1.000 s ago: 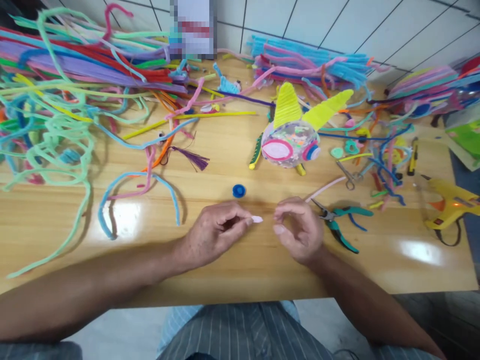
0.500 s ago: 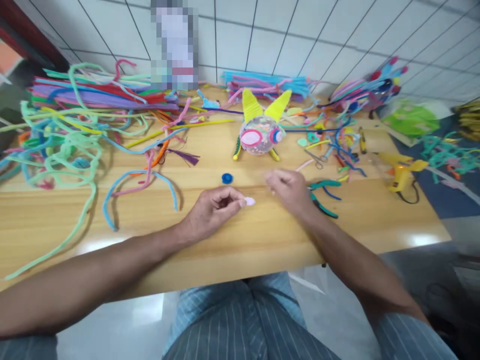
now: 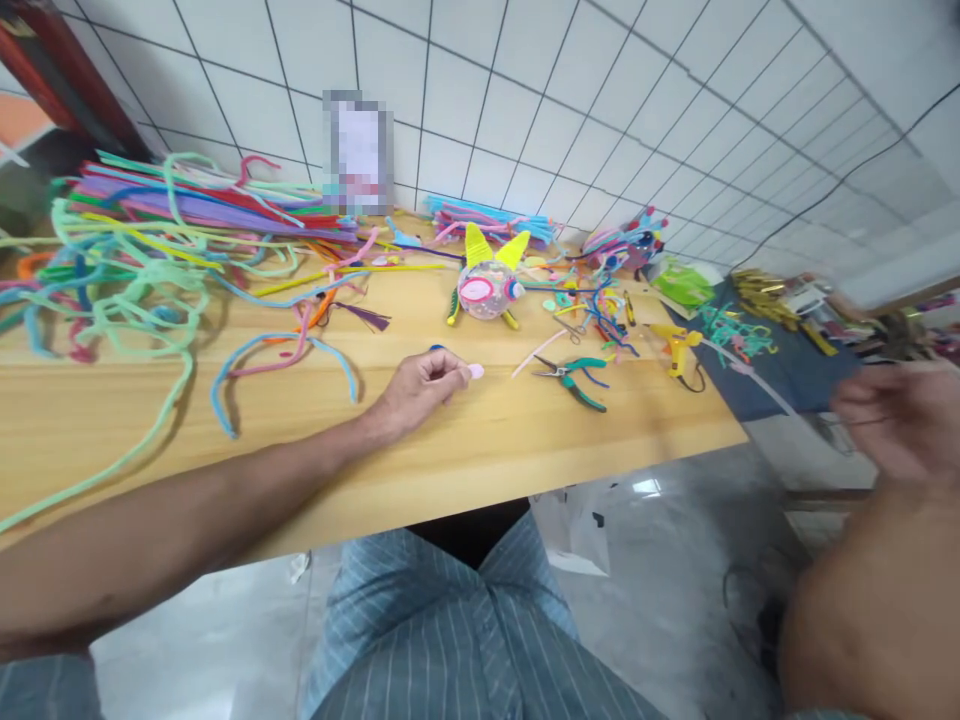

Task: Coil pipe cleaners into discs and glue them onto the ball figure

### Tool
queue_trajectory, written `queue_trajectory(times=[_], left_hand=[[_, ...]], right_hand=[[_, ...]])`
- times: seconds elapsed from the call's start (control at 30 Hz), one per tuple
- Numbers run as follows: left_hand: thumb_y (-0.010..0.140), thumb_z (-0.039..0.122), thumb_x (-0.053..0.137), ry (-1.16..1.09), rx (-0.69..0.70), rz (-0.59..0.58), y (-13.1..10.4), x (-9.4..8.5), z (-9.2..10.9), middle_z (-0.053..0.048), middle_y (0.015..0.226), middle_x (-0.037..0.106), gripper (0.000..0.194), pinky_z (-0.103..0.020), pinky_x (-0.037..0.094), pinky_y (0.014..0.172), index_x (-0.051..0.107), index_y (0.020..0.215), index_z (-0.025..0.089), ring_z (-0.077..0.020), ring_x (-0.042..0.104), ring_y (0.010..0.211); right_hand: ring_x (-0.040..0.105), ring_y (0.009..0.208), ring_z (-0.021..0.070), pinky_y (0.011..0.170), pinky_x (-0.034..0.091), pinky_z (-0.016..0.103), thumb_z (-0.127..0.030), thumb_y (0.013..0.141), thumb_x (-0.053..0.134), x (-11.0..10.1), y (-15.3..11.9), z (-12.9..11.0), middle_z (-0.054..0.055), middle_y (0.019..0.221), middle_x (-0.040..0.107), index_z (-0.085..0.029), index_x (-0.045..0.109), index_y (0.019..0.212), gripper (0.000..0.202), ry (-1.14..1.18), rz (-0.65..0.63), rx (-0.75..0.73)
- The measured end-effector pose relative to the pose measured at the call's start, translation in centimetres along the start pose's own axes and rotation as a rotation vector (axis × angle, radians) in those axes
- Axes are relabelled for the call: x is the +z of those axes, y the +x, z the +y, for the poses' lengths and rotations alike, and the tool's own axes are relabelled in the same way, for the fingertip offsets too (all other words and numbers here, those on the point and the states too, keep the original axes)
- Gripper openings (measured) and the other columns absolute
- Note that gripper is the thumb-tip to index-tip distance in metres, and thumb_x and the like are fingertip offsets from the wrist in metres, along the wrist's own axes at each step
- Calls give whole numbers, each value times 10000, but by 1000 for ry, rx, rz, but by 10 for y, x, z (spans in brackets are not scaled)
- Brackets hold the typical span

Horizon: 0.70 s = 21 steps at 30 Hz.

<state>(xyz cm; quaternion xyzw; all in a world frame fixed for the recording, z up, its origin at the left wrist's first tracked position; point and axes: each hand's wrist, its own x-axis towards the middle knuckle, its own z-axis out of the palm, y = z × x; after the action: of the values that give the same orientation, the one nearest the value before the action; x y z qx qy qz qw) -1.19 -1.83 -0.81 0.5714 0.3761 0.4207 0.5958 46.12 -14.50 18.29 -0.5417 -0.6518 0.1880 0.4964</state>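
Pink piece [image 3: 476, 371] stays pinched in the left fingers [image 3: 454, 380]; right hand [image 3: 904, 420], grip unclear, has swung outward.

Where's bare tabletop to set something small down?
The table is bare on the near side of the left hand, which pinches a pale pink piece, and of the pliers; also between pliers and glue gun. It's crowded at left with tangled light-green pipe cleaners, and beyond the pliers with pipe cleaner scraps.
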Motion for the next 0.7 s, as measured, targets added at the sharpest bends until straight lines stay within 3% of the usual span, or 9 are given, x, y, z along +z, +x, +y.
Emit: queue_trajectory(times=[0.1,0.17,0.23,0.3,0.37,0.5,0.6,0.7], left_hand=[[808,481,793,28,45,-14,-4,3,2,44,645,529,348,-231,358,561,646,762,169,-90,445,572],[818,512,808,46,80,-22,-6,5,1,48,633,506,386,-230,361,567,642,753,170,-95,456,585],[835,533,809,59,112,-23,-8,5,0,42,640,519,406,-231,386,590,648,757,169,-106,497,617],[864,546,791,77,136,-29,-8,5,-2,21,671,571,405,-236,428,621,667,787,168,-124,550,666],[896,548,759,101,148,-39,-8,4,-4,-5,727,633,397,-245,463,651,685,823,164,-136,581,704],[938,506,716,117,142,-43,-8,3,-6,-26,808,690,364,-254,487,708,687,853,154,-134,600,739],[951,465,705,115,145,-15,-7,3,-5,-12,795,673,329,-242,465,694,691,861,149,-120,572,719],[967,435,680,132,170,21,-6,3,-3,8,742,631,314,-230,418,638,679,838,148,-103,513,658]], right_hand=[[598,544,119,548,464,269,-336,971,690,17,-19,23,-73,656,568,-186,669,729,286,-155,130,-49],[590,553,134,526,431,273,-254,930,741,41,-26,37,-48,656,612,-216,696,729,209,-274,295,-75],[600,574,148,532,445,301,-215,892,797,71,-28,45,-3,713,692,-267,759,791,120,-337,357,-76],[693,695,191,643,533,346,-246,894,813,110,-25,46,60,839,772,-269,811,888,24,-367,265,-42],[741,790,217,741,584,372,-301,876,836,154,-17,38,65,911,799,-245,819,932,81,-363,175,-68],[731,796,193,788,592,363,-289,936,761,237,3,13,28,923,795,-262,783,980,57,-311,-30,-264],[711,765,178,768,587,350,-264,972,705,280,16,9,24,946,788,-268,743,1049,86,-238,-130,-404],[699,766,182,744,585,350,-278,971,687,306,23,24,34,955,771,-269,698,1100,131,-207,-174,-533]])
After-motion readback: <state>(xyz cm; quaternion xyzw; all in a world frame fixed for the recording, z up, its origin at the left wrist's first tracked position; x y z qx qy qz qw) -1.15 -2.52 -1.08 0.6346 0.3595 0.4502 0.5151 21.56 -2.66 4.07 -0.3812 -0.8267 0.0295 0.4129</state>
